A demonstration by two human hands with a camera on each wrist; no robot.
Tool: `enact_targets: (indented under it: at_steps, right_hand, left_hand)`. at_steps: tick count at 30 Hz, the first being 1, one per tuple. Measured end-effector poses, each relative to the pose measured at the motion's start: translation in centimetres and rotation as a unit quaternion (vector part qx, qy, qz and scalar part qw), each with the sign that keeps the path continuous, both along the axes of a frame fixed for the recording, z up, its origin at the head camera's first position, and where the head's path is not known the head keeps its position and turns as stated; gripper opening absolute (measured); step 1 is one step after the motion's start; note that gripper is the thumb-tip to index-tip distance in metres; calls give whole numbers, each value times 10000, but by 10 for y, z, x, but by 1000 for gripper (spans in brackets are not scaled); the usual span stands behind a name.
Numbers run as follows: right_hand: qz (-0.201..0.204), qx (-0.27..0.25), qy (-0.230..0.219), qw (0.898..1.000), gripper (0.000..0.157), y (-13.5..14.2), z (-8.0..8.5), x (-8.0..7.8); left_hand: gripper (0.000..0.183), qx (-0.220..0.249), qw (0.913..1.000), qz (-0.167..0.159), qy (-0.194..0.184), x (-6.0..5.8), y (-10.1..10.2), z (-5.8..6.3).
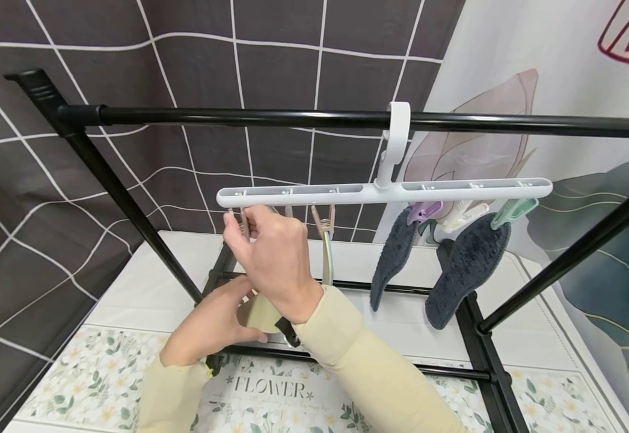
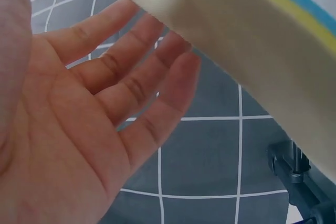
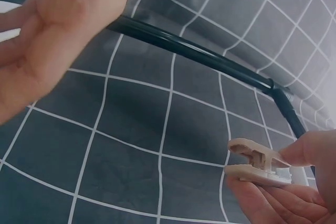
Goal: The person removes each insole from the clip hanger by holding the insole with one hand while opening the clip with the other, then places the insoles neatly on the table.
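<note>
My right hand [image 1: 279, 255] pinches a beige clothespin [image 3: 257, 166] under the left end of the white hanger [image 1: 314, 193]. Below it my left hand [image 1: 211, 319] holds a beige insole [image 1: 258, 313], thumb in front of it and fingers behind. In the left wrist view a beige insole with yellow and blue edge layers [image 2: 252, 35] passes close by the fingertips. A second beige clothespin [image 1: 323, 221] hangs nearby with a striped-edge insole [image 1: 328, 258] in its grip. On the hanger's right side two dark fuzzy insoles [image 1: 468, 270] hang from purple and green clips.
The hanger hooks over a black rail [image 1: 239, 117] of a standing rack. Slanted black posts [image 1: 130, 204] flank both sides, with black bars low down. A white clip [image 1: 463, 215] hangs between the coloured ones. Underneath lies a floral white surface [image 1: 103, 379]; a dark grid curtain [image 1: 184, 72] hangs behind.
</note>
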State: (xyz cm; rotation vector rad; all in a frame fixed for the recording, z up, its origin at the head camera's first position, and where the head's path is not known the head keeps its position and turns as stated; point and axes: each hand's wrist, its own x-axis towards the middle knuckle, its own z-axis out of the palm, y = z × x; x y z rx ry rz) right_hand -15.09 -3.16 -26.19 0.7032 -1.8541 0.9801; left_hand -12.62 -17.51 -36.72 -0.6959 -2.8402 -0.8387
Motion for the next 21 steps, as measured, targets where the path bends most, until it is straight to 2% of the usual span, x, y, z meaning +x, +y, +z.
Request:
enact_targets:
  at_steps: [4, 12, 21]
  right_hand:
    - [-51, 40, 18, 10000, 25, 0, -1, 0]
    - [-47, 44, -6, 10000, 26, 1, -2, -1]
    - [-23, 41, -10, 10000, 25, 1, -2, -1]
  left_hand:
    - [81, -151, 9999, -61, -43, 5, 2, -1]
    - [82, -445, 9990, -101, 17, 15, 3, -3]
    - [81, -621, 9973, -397, -51, 25, 6, -2]
